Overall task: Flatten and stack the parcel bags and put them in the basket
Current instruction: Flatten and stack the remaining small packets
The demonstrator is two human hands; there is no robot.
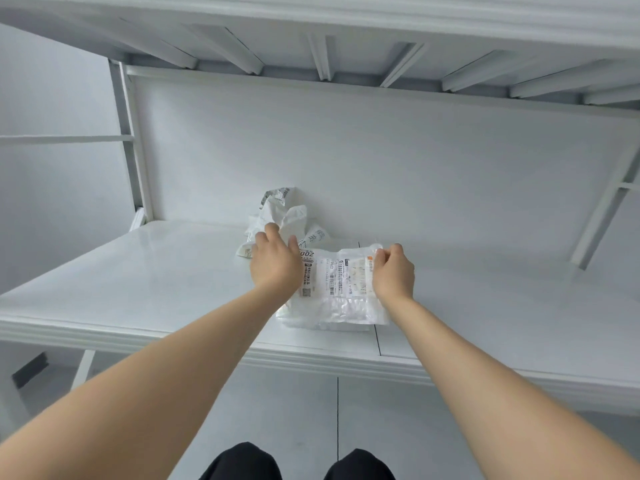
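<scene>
Plastic flat bag (341, 296) lies near the front edge of the desk (138, 271). My right grip (394, 271) pinches its far corner and my left grip (275, 261) lies spread across its left edge. The crumpled bags (284, 209) behind are still to do (basket unseen).

1. White glossy tabletop (156, 271), moulded front edge, white back panel (381, 161) rising at its far side.
2. Thin dark seam (378, 341) runs front to back, right of centre.
3. Flat parcel bag (341, 296) lies near the front edge, printed label up, clear plastic at its near end, its right part over the seam.
4. Crumpled parcel bags (277, 213) heaped just behind it, against the back panel, touching its far left corner.
</scene>
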